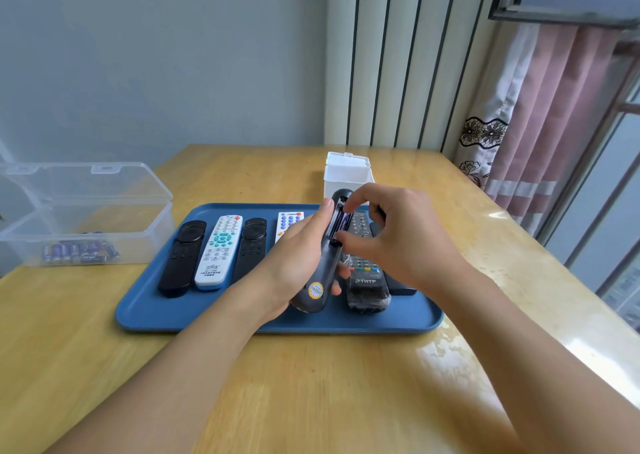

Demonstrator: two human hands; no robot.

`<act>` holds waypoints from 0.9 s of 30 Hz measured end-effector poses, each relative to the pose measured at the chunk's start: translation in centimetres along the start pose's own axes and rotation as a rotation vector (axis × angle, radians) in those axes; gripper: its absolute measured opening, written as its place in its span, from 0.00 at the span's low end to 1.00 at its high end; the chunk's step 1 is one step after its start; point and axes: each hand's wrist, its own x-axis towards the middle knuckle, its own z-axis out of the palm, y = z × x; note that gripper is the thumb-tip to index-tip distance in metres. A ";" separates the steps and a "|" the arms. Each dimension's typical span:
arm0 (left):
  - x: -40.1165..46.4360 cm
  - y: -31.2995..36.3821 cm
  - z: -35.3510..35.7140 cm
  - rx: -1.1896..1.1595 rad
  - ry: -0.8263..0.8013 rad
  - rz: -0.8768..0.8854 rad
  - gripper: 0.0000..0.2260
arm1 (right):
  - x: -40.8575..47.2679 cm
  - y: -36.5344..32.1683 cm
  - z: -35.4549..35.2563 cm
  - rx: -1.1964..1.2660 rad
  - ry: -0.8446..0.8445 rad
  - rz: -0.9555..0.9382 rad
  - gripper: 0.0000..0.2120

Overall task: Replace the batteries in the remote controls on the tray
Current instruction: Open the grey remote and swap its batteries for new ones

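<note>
I have a dark remote point(320, 263) lifted off the blue tray point(145, 301) in my left hand point(294, 256), back side up, fingers and thumb wrapped round its lower half, its top end pointing toward twelve o'clock. Its battery bay is open and a purple battery point(338, 224) lies in it. My right hand point(391, 235) hovers over the bay from three o'clock, forefinger at the far end of the battery and thumb at the near end, the other fingers loosely curled; whether the tips are touching or actually pinching the cell I cannot tell. I judge this to be the battery swap on this one remote, though the view does not settle whether the cell is going in or coming out. Either way the next move wants a careful fingertip press against the spring end while my left hand keeps the body steady. The other remotes lie on the tray: two black ones and a white one point(219, 251) at about nine o'clock of my hands, another white one point(289, 223) partly behind my left hand, and a wrapped black one point(367, 285) just at four o'clock. Spare batteries point(81, 252) sit in the clear box point(86, 211) well off at nine o'clock; a white container point(348, 176) stands at twelve. The bay cover is nowhere I can make out, and my right hand hides the tray's far right corner.
</note>
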 end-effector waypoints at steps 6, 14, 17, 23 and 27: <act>-0.2 -0.4 0.1 0.151 -0.022 0.033 0.28 | 0.0 0.0 -0.2 -0.142 -0.077 -0.105 0.12; 0.0 -0.3 0.1 0.187 0.024 0.024 0.22 | -0.1 -0.6 0.2 -0.297 -0.153 -0.121 0.11; 0.0 0.0 0.0 0.141 0.012 0.012 0.23 | -0.4 -0.8 0.5 -0.316 -0.141 -0.148 0.10; 0.1 0.3 -0.4 -0.119 -0.016 -0.087 0.23 | -0.4 -0.2 0.8 -0.058 -0.118 -0.107 0.10; 0.2 -0.2 -0.1 -0.195 -0.085 -0.142 0.25 | 0.0 -0.4 1.3 0.344 -0.056 0.188 0.13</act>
